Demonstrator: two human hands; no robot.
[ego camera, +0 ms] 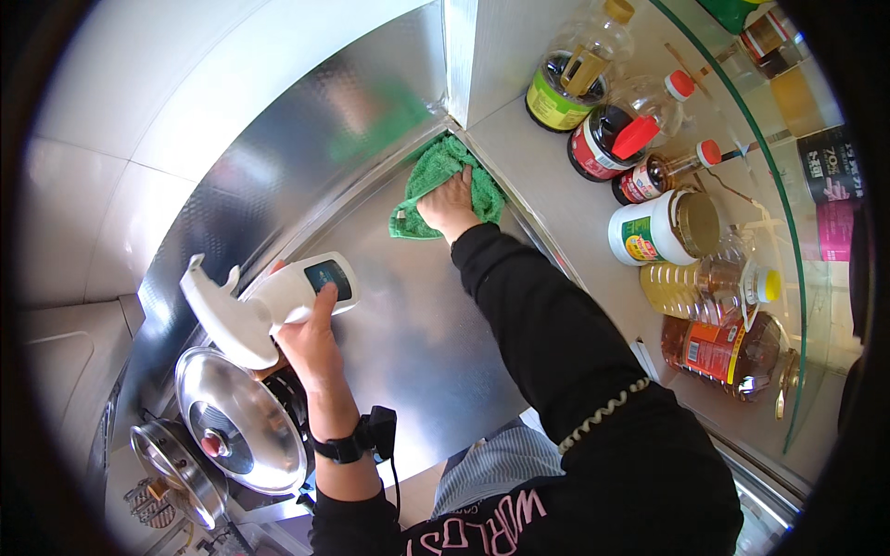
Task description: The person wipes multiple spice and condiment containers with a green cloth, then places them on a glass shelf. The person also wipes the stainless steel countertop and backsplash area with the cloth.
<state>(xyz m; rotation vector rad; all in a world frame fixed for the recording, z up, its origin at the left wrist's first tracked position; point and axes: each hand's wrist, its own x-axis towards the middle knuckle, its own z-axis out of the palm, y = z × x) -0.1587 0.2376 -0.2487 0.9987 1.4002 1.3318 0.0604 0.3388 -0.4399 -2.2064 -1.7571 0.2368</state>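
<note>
In my left hand [313,340] is a white trigger spray bottle [285,292], tilted sideways above the metal counter, its spray head toward the wall. The thumb lies over the bottle's dark label. My right hand [450,201] presses a bunched green cloth [434,167] into the back corner of the stainless steel countertop [424,326]. Part of the cloth is hidden under the palm and fingers. Behind it the steel backsplash [334,118] meets a pale cabinet panel [500,52].
Beside my left forearm stand a pan with a domed metal lid [240,417] and another lidded pan [184,472]. On the right, a shelf [535,167] holds sauce bottles [612,142], a white jar [643,228] and oil bottles [716,351]. A glass shelf edge [779,174] curves above them.
</note>
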